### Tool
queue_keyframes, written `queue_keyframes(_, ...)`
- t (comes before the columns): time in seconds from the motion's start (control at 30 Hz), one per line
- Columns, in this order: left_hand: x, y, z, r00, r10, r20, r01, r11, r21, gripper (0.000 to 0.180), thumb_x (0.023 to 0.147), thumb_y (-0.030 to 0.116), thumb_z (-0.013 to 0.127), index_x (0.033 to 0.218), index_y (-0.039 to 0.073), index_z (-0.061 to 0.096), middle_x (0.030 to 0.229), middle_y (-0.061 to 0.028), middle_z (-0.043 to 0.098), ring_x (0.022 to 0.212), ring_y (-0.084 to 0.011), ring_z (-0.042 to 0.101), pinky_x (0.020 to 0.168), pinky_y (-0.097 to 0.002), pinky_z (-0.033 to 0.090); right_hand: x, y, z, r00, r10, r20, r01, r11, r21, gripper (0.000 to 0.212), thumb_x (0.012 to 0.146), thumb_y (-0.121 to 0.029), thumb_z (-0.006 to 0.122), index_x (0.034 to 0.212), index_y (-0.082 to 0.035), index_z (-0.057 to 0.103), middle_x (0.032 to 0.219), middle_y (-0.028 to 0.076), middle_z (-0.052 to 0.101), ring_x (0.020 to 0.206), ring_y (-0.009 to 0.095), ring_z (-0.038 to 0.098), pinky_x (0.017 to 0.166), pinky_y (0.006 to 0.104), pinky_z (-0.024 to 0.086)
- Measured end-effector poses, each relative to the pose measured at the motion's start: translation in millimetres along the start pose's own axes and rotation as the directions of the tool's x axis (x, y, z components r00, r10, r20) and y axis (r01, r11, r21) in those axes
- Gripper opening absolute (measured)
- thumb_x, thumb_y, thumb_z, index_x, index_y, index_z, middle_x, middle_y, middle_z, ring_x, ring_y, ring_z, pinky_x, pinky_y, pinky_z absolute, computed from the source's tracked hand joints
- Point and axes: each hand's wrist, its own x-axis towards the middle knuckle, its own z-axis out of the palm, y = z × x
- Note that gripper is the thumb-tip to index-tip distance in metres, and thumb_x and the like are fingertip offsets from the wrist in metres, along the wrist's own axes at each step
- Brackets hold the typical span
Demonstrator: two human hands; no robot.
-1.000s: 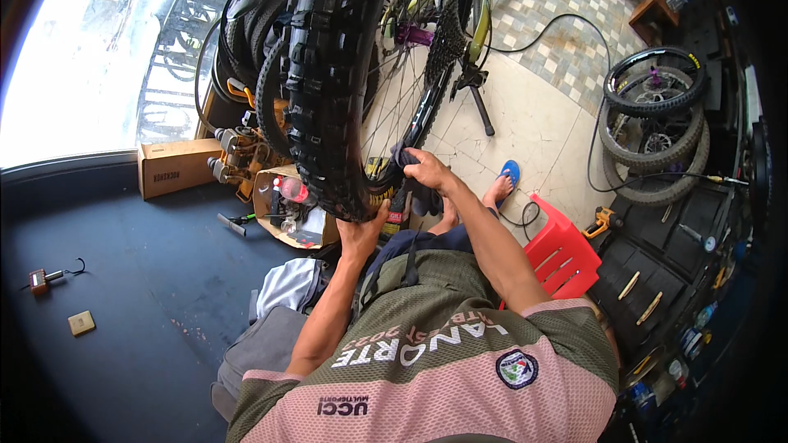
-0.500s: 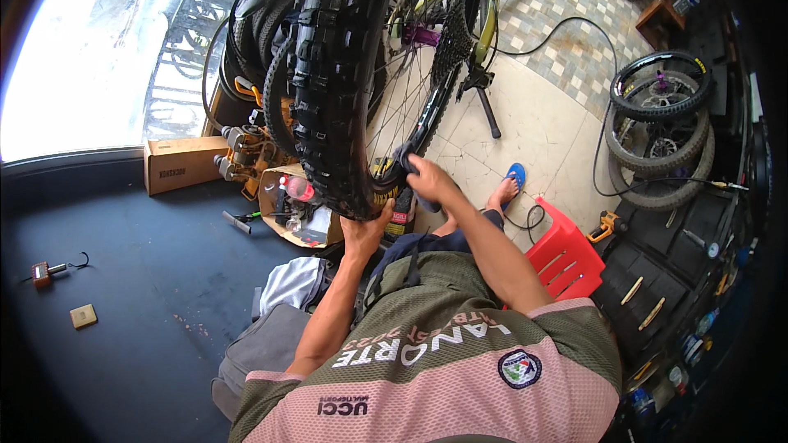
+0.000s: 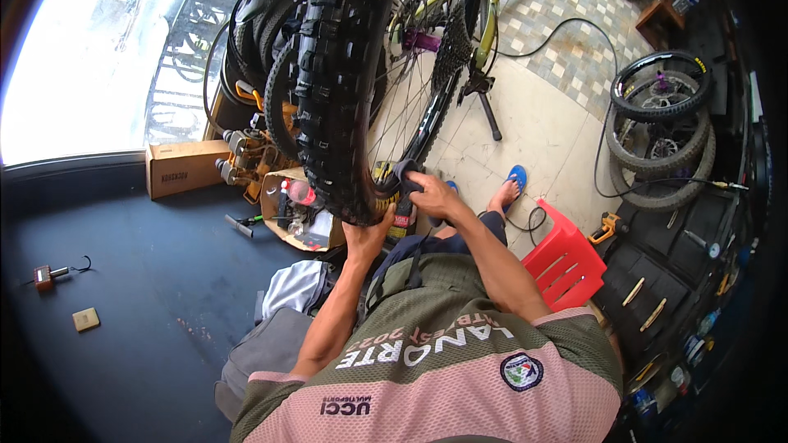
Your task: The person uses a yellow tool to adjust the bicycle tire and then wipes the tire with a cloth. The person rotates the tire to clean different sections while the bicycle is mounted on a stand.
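A large black knobby bicycle tire [image 3: 324, 90] stands in front of me on a spoked wheel of a yellow-green bicycle frame [image 3: 490, 12]. My left hand [image 3: 368, 236] is closed round the near bottom edge of the tire, its fingers partly hidden beneath it. Just right of it, my right hand [image 3: 432, 198] grips a dark grey cloth [image 3: 402, 171] and presses it against the tire's side by the rim. Behind the spokes show a cassette [image 3: 453, 45] and a purple hub [image 3: 420, 41].
An open cardboard box [image 3: 328, 234] of small items sits left of my hands, with orange tools [image 3: 250, 156] and a closed carton [image 3: 187, 166] beyond. A red plastic stool [image 3: 562, 258] stands at right. Stacked wheels [image 3: 661, 131] and an orange-handled tool [image 3: 606, 227] lie farther right.
My right hand has come slightly nearer along the rim with the cloth. My left hand keeps its hold on the tire, nearly unmoved.
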Motion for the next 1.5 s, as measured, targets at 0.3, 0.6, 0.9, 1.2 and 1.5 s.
queue_keyframes(0.3,-5.5,-14.7,8.1,0.999,-0.039,-0.036,0.034,0.989,-0.141,0.030,0.088,0.018,0.085,0.109,-0.002,0.077,0.099,-0.0095,0.079,0.087,-0.0194,0.073,0.083,-0.0393,0.057,-10.4,-21.1,-14.0,0.996,0.042,0.077,-0.059,0.970,0.236,0.064,0.084,-0.019,0.057,0.143,0.007,0.057,0.138,0.030,0.064,0.128,0.039,0.064,0.110,0.0377,0.047)
queue_keyframes(0.6,-11.8,-40.6,15.2,0.988,0.153,0.022,-0.154,0.984,0.094,0.041,0.082,0.012,0.088,0.118,-0.001,0.072,0.112,-0.0129,0.073,0.103,-0.0265,0.069,0.100,-0.0435,0.050,-10.7,-35.5,-6.5,0.995,0.097,-0.035,-0.103,0.942,-0.320,0.042,0.089,-0.022,0.059,0.130,-0.014,0.063,0.113,0.022,0.067,0.105,0.048,0.068,0.091,0.0580,0.055)
queue_keyframes(0.9,-9.3,-41.6,15.9,0.975,0.219,0.047,-0.223,0.968,0.113,0.033,0.086,0.015,0.085,0.116,0.004,0.074,0.111,-0.0110,0.075,0.099,-0.0252,0.070,0.095,-0.0437,0.052,-1.7,-38.8,-12.4,1.000,-0.002,0.016,0.004,0.985,-0.170,0.050,0.086,-0.025,0.054,0.132,-0.012,0.067,0.118,0.025,0.069,0.111,0.046,0.066,0.097,0.0534,0.053)
queue_keyframes(1.2,-4.0,-34.5,17.0,0.996,0.087,-0.006,-0.087,0.996,0.008,0.030,0.090,0.020,0.083,0.113,0.001,0.076,0.107,-0.0090,0.077,0.097,-0.0243,0.072,0.097,-0.0425,0.052,-35.8,-29.8,-46.6,0.937,0.198,0.286,-0.217,0.975,0.036,0.048,0.083,-0.021,0.057,0.126,-0.003,0.070,0.119,0.025,0.073,0.111,0.041,0.070,0.097,0.0424,0.054)
queue_keyframes(1.5,-10.3,-51.4,26.4,0.991,0.126,0.054,-0.125,0.992,-0.016,0.031,0.088,0.014,0.085,0.113,-0.001,0.075,0.108,-0.0087,0.075,0.096,-0.0201,0.071,0.094,-0.0378,0.054,6.1,16.6,10.2,0.997,-0.040,0.066,0.017,0.946,0.322,0.056,0.085,-0.017,0.057,0.139,-0.001,0.061,0.132,0.027,0.067,0.125,0.038,0.064,0.108,0.0397,0.048)
